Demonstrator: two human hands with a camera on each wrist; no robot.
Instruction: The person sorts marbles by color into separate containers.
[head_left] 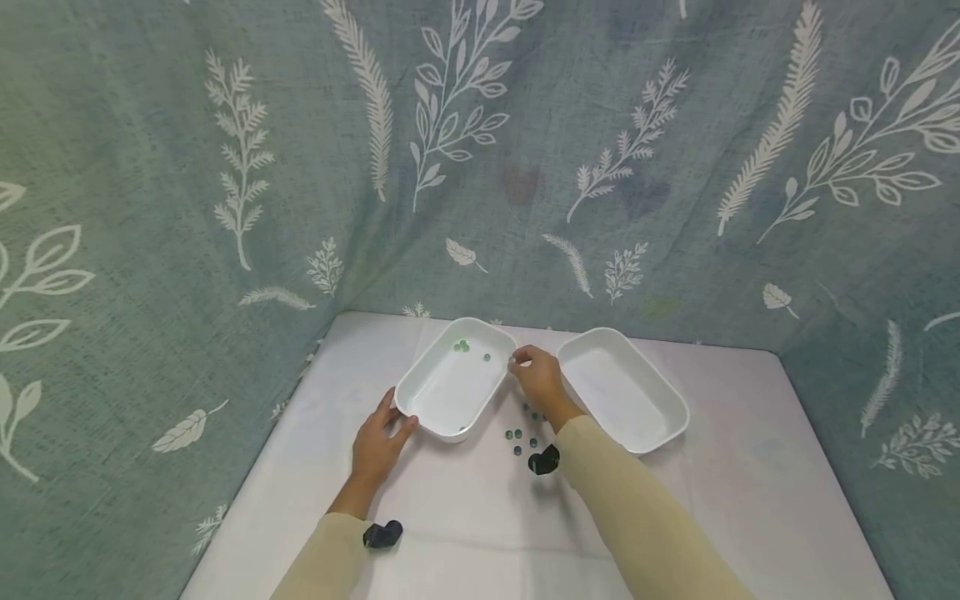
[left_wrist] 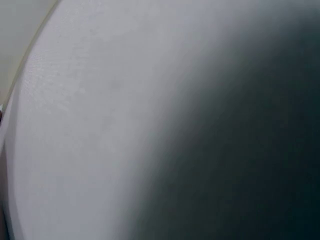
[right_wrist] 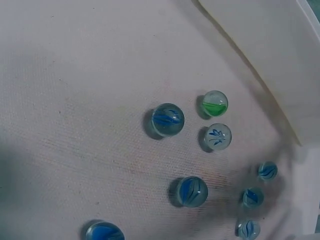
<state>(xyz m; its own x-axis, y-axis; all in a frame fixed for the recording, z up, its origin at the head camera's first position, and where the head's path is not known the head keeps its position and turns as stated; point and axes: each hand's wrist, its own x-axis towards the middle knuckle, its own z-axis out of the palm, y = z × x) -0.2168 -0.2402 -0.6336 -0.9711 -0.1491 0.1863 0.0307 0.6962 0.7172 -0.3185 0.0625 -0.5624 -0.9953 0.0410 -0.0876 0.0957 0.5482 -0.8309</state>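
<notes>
Thumb and fingers of my left hand [head_left: 378,446] grip the near left corner of a white tray [head_left: 427,392], one on each side of it. Inside that tray lie several green marbles [head_left: 461,346] at the far end and a bluish marble [head_left: 487,357]. Over the tray's right rim, my right hand [head_left: 538,377] pinches a small marble between thumb and fingertips, mostly hidden. Loose marbles lie on the table below that wrist: blue-swirled marbles [right_wrist: 168,120] and a green-swirled marble [right_wrist: 215,104]. Darkness and blur fill much of the left wrist view.
A second white tray [head_left: 660,392] stands on the right, beside my right forearm. Both trays rest on a white-covered table [head_left: 465,500]. Green leaf-patterned cloth [head_left: 525,250] hangs behind and along the sides.
</notes>
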